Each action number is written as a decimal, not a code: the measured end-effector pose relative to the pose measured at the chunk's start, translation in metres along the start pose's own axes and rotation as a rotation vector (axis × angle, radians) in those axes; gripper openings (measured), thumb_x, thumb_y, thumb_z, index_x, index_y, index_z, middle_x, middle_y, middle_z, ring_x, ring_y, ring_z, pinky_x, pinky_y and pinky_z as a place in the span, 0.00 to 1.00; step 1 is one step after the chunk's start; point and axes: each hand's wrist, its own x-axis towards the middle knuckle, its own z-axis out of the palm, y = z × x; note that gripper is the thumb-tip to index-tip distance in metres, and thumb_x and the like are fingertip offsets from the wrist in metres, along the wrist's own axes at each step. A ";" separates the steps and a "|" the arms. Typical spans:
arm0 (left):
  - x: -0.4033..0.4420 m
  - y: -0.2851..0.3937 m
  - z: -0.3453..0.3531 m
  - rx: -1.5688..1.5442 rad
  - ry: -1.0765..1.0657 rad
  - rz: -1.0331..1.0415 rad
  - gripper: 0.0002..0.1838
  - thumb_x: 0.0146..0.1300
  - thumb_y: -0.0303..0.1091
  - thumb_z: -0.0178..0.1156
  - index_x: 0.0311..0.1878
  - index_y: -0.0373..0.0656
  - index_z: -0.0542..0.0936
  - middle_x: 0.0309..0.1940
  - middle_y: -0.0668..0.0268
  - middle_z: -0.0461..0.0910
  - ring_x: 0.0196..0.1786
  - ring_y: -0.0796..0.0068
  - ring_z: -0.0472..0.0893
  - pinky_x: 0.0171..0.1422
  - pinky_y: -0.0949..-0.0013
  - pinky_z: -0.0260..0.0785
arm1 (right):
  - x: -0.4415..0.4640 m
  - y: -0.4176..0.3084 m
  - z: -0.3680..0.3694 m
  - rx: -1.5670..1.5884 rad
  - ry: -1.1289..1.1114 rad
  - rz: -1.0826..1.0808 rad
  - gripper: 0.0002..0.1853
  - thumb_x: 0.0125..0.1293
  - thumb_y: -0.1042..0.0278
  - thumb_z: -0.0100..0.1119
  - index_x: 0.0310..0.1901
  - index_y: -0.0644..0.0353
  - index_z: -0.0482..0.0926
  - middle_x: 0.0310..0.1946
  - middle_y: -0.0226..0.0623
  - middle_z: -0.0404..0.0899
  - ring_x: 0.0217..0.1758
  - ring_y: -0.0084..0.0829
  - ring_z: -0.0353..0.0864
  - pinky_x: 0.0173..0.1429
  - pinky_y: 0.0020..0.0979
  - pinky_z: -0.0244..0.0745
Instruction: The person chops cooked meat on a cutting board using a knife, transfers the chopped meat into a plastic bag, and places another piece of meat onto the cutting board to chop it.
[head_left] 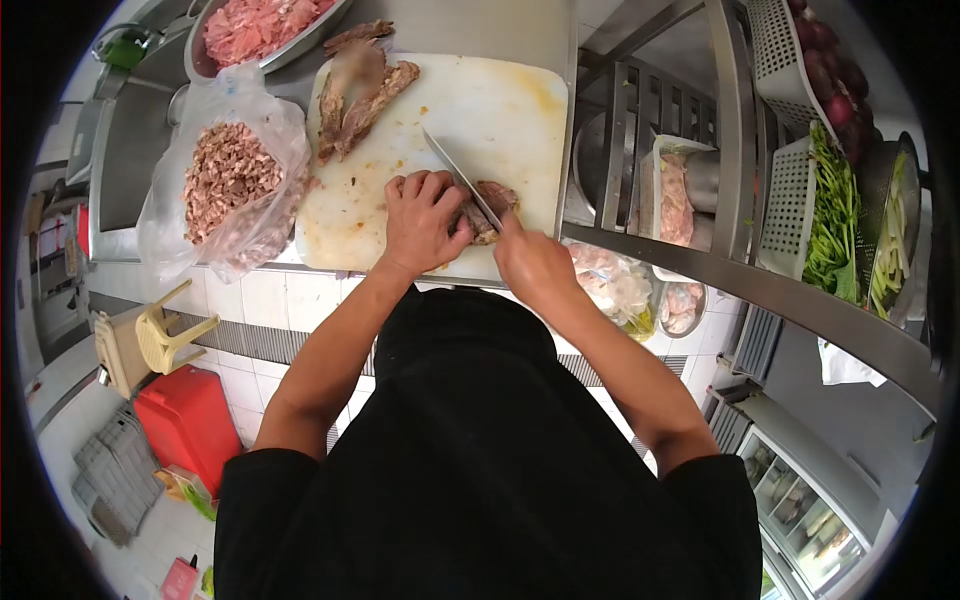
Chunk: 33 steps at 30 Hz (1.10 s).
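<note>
A piece of browned meat (492, 200) lies near the front of the white cutting board (480, 100). My left hand (425, 218) presses on this meat with its fingers curled over it. In my right hand (535, 262) is a kitchen knife (458, 172), its handle wrapped by my fingers and its blade pointing up and left across the meat. The blade is against the meat; how deep it sits I cannot tell. More strips of browned meat (372, 115) lie at the board's upper left, with small crumbs scattered around.
Left of the board sits a clear plastic bag of diced meat (232, 175). Behind it stands a metal bowl of pink sliced meat (262, 30). A metal rack (690, 255) on the right bears baskets of green vegetables (832, 215). Bagged food (610, 280) sits low at right.
</note>
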 end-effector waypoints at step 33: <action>-0.006 -0.004 0.000 -0.014 -0.003 -0.053 0.19 0.50 0.36 0.64 0.49 0.49 0.82 0.50 0.62 0.77 0.57 0.58 0.75 0.63 0.48 0.60 | 0.010 -0.013 -0.021 0.032 0.057 -0.024 0.10 0.72 0.68 0.52 0.46 0.67 0.74 0.28 0.59 0.84 0.35 0.60 0.88 0.43 0.57 0.82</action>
